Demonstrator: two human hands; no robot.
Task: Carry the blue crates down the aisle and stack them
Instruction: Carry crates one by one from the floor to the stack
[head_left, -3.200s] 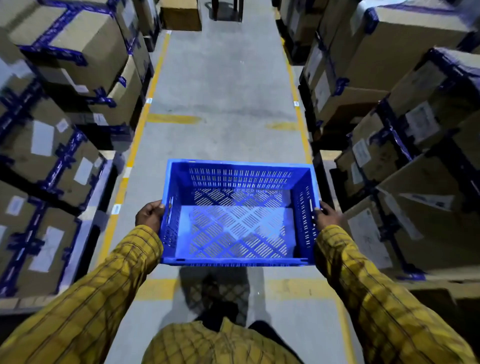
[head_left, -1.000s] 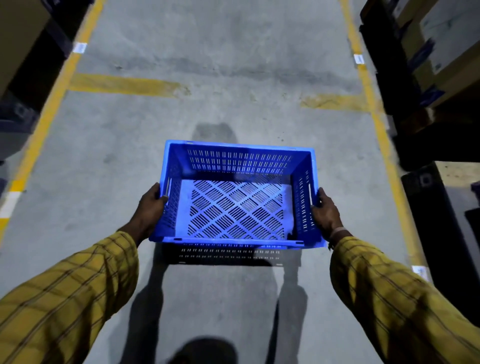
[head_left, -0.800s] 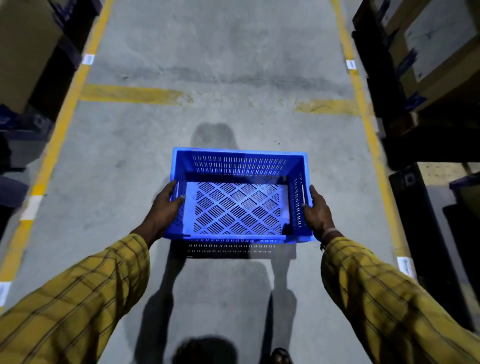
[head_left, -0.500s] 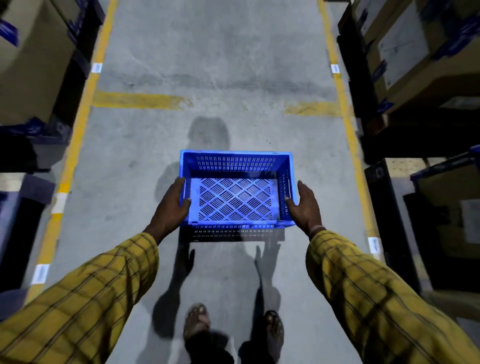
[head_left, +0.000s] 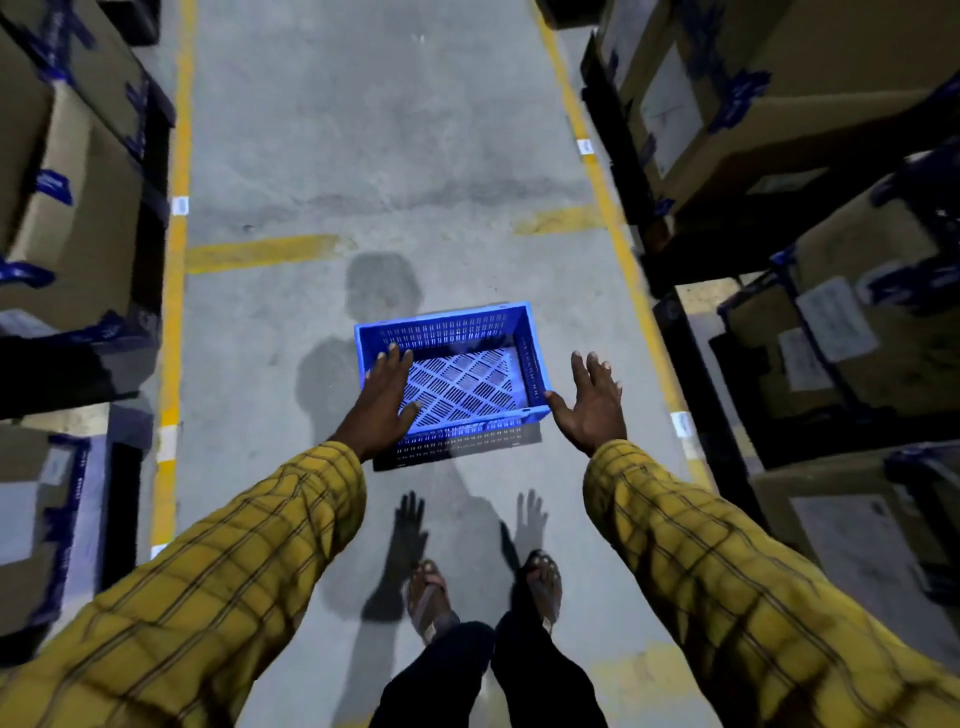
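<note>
your grip is off: left hand (head_left: 383, 402) and right hand (head_left: 592, 402) spread open, holding nothing, either side of the blue crate (head_left: 452, 371) on the floor (head_left: 363, 156)

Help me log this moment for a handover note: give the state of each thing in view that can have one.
blue crate: upright, empty, open top, no hand gripping it; whether it has reached the floor is unclear.
left hand: open, fingers spread over the crate's left wall.
right hand: open, palm turned inward, beside the crate's right wall.
cardboard boxes: closed, taped, stacked along both sides.
</note>
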